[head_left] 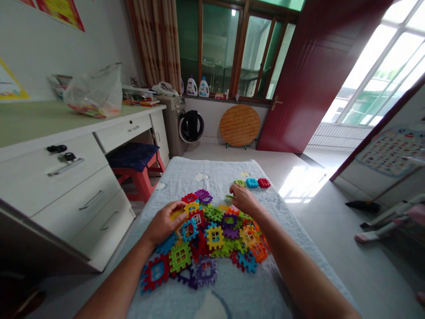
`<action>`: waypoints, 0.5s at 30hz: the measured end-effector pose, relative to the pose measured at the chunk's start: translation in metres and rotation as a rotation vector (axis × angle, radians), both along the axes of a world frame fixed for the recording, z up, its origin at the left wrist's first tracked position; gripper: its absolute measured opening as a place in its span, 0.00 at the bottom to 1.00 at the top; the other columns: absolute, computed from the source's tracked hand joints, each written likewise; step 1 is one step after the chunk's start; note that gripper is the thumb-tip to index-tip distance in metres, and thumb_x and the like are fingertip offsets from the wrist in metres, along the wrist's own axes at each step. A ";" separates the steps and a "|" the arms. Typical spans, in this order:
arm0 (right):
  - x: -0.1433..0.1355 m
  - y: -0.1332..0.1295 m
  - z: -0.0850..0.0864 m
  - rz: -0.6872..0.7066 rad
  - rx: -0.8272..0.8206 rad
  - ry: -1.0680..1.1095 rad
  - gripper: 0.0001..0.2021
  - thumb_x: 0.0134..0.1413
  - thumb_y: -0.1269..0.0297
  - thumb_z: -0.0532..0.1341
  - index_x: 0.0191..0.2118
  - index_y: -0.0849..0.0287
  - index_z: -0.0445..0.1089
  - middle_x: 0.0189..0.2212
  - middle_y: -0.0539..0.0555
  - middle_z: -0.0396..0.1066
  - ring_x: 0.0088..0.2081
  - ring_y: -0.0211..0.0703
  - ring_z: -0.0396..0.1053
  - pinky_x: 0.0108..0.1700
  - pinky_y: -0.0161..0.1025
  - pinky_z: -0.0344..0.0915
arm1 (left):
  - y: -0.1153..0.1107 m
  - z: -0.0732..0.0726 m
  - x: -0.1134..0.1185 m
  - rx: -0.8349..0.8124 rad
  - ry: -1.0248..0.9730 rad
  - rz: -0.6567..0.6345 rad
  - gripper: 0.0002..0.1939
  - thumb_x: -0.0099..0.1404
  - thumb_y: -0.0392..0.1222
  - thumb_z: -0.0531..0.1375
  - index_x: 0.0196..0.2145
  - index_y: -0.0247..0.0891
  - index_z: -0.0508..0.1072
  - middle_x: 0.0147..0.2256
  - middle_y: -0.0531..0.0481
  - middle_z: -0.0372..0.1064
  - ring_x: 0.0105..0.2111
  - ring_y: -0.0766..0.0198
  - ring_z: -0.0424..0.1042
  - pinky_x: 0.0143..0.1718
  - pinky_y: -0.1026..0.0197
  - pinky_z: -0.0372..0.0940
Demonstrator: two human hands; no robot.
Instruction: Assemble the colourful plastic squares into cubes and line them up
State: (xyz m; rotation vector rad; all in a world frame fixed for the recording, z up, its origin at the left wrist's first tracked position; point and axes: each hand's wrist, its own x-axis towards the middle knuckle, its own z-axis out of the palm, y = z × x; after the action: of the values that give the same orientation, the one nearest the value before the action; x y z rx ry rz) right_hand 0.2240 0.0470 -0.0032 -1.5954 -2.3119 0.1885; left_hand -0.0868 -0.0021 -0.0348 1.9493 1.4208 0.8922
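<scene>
Green piece (229, 196) pinched by the right hand (245, 198) lies just short of the 3-piece row (252, 183); left hand (166, 221) pinches a yellow piece (175, 214).

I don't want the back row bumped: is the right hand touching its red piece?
Apart. The head view shows a strip of cloth between the right hand and the red piece.

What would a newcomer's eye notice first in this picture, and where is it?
Probably the bright heap of multicoloured, notched plastic pieces in the middle of the pale blue patterned cloth, with the left hand at its left side and the right hand over its far edge. Behind, the tall dark red door stands at upper right, and the round wooden board stands below the window.
</scene>
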 end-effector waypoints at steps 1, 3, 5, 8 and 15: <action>0.003 -0.003 -0.001 0.057 -0.049 -0.002 0.11 0.42 0.74 0.60 0.35 0.59 0.66 0.34 0.53 0.69 0.34 0.40 0.64 0.37 0.34 0.57 | 0.000 0.000 0.000 0.005 0.002 0.003 0.22 0.60 0.56 0.57 0.47 0.39 0.70 0.46 0.45 0.72 0.47 0.55 0.71 0.50 0.54 0.66; 0.010 -0.008 -0.002 0.108 -0.118 0.033 0.08 0.43 0.72 0.61 0.33 0.59 0.67 0.32 0.52 0.69 0.33 0.39 0.65 0.36 0.34 0.58 | -0.001 0.001 0.000 0.013 0.006 0.009 0.22 0.60 0.55 0.57 0.46 0.39 0.71 0.46 0.45 0.72 0.46 0.55 0.71 0.49 0.55 0.66; 0.015 -0.011 0.000 0.061 -0.107 0.105 0.06 0.46 0.73 0.59 0.33 0.60 0.69 0.32 0.52 0.70 0.32 0.38 0.66 0.36 0.34 0.59 | 0.000 0.000 0.000 0.018 0.007 0.016 0.22 0.60 0.55 0.57 0.46 0.38 0.71 0.45 0.45 0.72 0.46 0.55 0.72 0.49 0.55 0.66; 0.011 -0.018 0.008 0.057 -0.055 0.179 0.06 0.50 0.72 0.57 0.35 0.60 0.70 0.32 0.53 0.71 0.33 0.38 0.67 0.38 0.35 0.60 | 0.001 -0.001 0.000 0.013 0.011 0.015 0.22 0.60 0.55 0.57 0.46 0.38 0.71 0.45 0.45 0.72 0.46 0.55 0.72 0.49 0.56 0.66; -0.041 -0.042 0.013 0.274 -0.092 0.082 0.21 0.48 0.49 0.63 0.43 0.60 0.72 0.39 0.58 0.73 0.41 0.48 0.68 0.43 0.41 0.60 | 0.001 -0.004 -0.001 -0.007 0.007 0.016 0.23 0.60 0.55 0.57 0.48 0.38 0.70 0.46 0.44 0.71 0.47 0.54 0.71 0.50 0.54 0.65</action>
State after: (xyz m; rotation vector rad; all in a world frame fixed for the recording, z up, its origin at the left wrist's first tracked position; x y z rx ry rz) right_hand 0.1825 0.0048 0.0096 -1.2777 -2.4803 0.4217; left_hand -0.0878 -0.0009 -0.0383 1.9406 1.4435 0.8878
